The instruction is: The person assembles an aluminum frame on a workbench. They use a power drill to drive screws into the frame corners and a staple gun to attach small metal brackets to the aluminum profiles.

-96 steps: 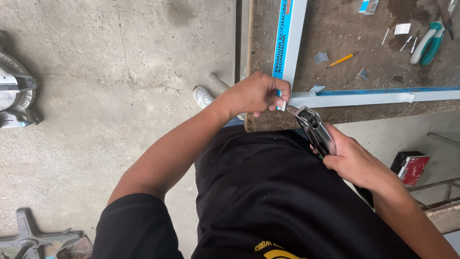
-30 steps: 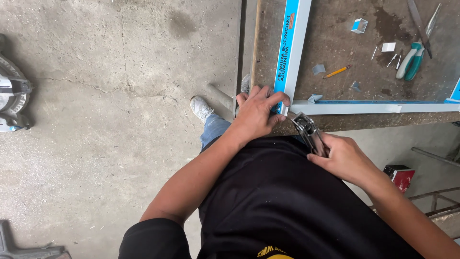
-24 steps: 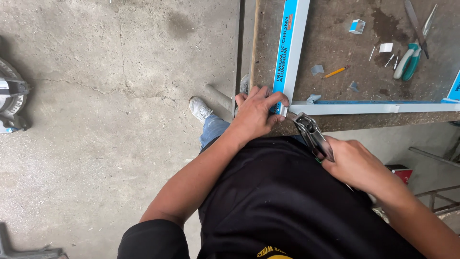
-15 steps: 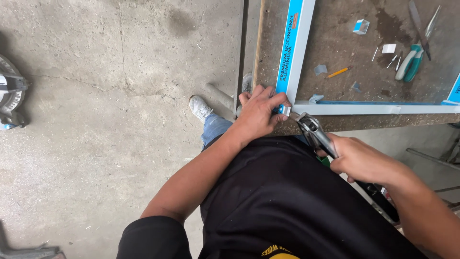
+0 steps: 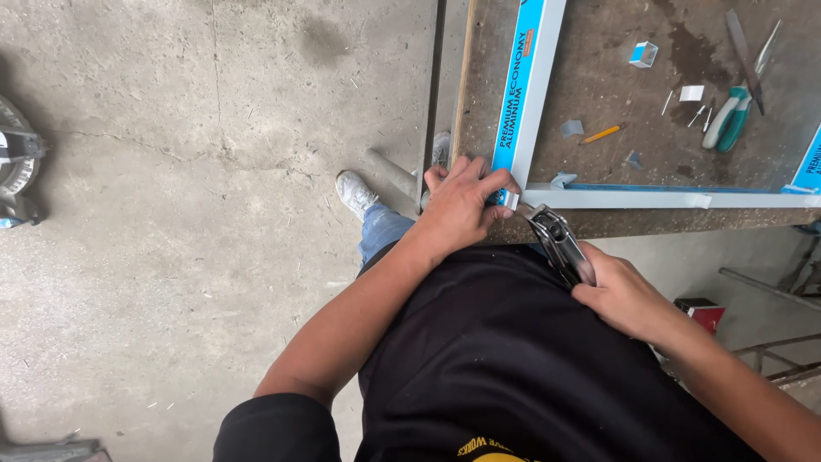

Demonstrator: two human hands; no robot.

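Currently your left hand (image 5: pixel 457 210) fingers pinch the white-and-blue aluminium frame corner (image 5: pixel 510 198); the silver metal hand tool (image 5: pixel 560 244), gripped by your right hand (image 5: pixel 629 295), points toward eleven o'clock, touching it.

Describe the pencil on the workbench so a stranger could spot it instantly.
Start at the brown workbench bearing the white and blue aluminium frame. Inside the frame's corner, among small metal scraps, lies the pencil. It is the only thin orange-yellow stick there, left of the green-handled tool.
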